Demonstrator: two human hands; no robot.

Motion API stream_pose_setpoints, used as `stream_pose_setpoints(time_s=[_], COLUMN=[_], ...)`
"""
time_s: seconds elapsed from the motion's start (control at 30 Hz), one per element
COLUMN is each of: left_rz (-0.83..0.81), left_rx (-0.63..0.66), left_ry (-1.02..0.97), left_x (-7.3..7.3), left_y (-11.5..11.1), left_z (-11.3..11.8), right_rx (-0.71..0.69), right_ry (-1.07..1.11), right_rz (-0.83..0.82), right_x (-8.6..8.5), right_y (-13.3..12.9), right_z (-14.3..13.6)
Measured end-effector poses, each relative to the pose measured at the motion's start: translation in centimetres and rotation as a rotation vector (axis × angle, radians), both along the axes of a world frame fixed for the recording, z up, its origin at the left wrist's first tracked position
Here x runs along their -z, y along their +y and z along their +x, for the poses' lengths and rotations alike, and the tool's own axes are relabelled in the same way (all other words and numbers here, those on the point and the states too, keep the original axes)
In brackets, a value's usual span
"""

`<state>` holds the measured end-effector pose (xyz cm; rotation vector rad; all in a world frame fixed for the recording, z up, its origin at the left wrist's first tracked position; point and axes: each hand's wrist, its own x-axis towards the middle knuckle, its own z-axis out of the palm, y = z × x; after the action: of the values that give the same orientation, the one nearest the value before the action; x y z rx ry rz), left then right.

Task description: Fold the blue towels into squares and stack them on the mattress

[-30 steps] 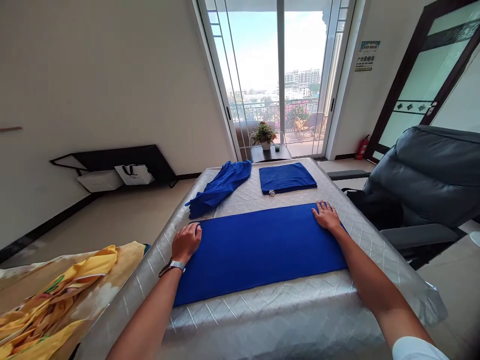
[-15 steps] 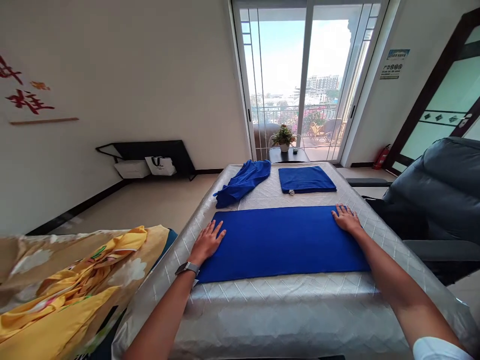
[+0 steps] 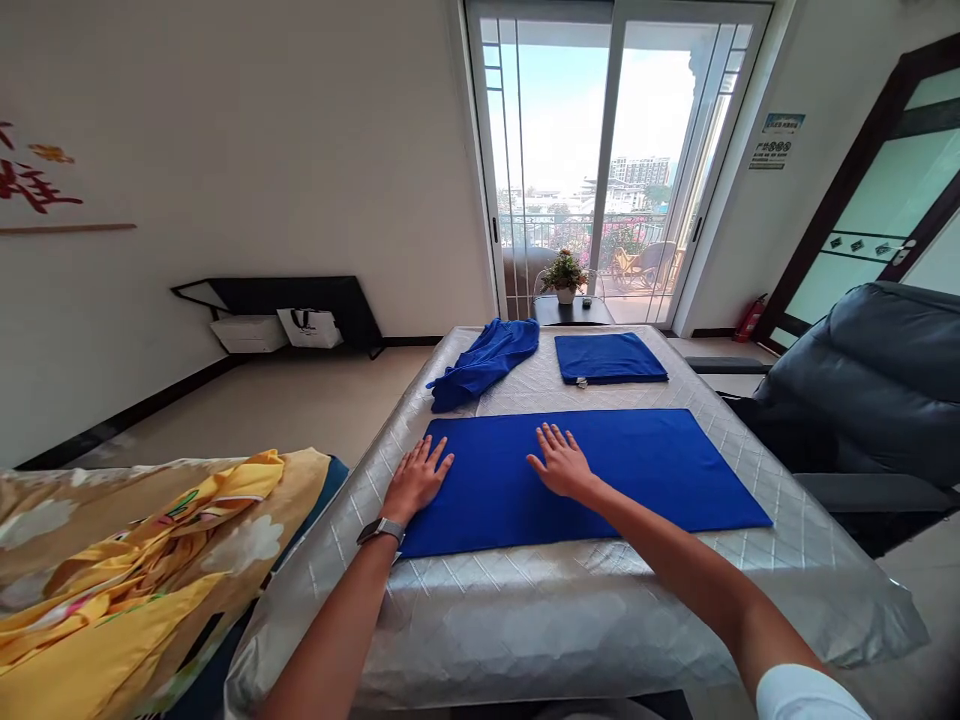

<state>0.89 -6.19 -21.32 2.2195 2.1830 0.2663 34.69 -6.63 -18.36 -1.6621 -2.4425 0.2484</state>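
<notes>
A blue cloth point(image 3: 637, 470), flat and folded into a long rectangle, lies across the light quilted table cover point(image 3: 525, 610). My left hand point(image 3: 416, 480) rests flat on its left end, fingers spread. Over the middle of the cloth is my right hand point(image 3: 564, 462), palm down with its fingers stretched out; whether it presses on the fabric or hovers just above I cannot tell. Farther back, a crumpled blue cloth point(image 3: 491, 358) lies at the left, and a neatly folded blue cloth point(image 3: 611, 357) with a small white tag lies at the right.
Beside the table on the left, yellow fabric point(image 3: 172, 540) is heaped on a floral-covered surface. A dark armchair point(image 3: 877, 390) stands at the right. Beyond the far edge, a potted plant point(image 3: 565, 275) sits on a small dark table before the glass sliding door point(image 3: 547, 130).
My right hand has moved left, from the cloth's right end to its middle. My left hand has stayed on the left end. The view has shifted slightly.
</notes>
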Motion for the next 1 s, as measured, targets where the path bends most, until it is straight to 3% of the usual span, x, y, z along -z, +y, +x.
stream_pose_setpoints(time_s=[0.1, 0.17, 0.23, 0.33, 0.57, 0.67, 0.87, 1.0], left_rz=[-0.01, -0.011, -0.006, 0.015, 0.043, 0.034, 0.232, 0.185], left_rx=[0.002, -0.002, -0.005, 0.001, 0.023, 0.032, 0.014, 0.05], left_ry=[0.009, 0.015, 0.019, 0.019, 0.016, 0.015, 0.037, 0.017], left_x=[-0.3, -0.3, -0.1, 0.4, 1.5, 1.3, -1.0, -1.3], left_y=[-0.1, 0.0, 0.2, 0.5, 1.1, 1.1, 0.2, -1.8], left_z=[0.1, 0.1, 0.0, -0.4, -1.1, -1.0, 0.1, 0.4], right_rx=[-0.101, -0.101, -0.065, 0.059, 0.521, 0.623, 0.63, 0.625], right_ry=[0.055, 0.051, 0.034, -0.026, -0.135, -0.16, -0.15, -0.144], right_rz=[-0.071, -0.098, -0.115, -0.134, -0.148, -0.127, -0.091, -0.079], right_x=[0.6, 1.0, 1.3, 1.6, 2.8, 4.0, 4.7, 4.5], right_y=[-1.5, -2.0, -2.1, -2.0, -3.1, -3.6, -3.8, -3.9], right_z=[-2.9, -2.3, -0.1, 5.8, 23.7, 28.2, 28.9, 28.6])
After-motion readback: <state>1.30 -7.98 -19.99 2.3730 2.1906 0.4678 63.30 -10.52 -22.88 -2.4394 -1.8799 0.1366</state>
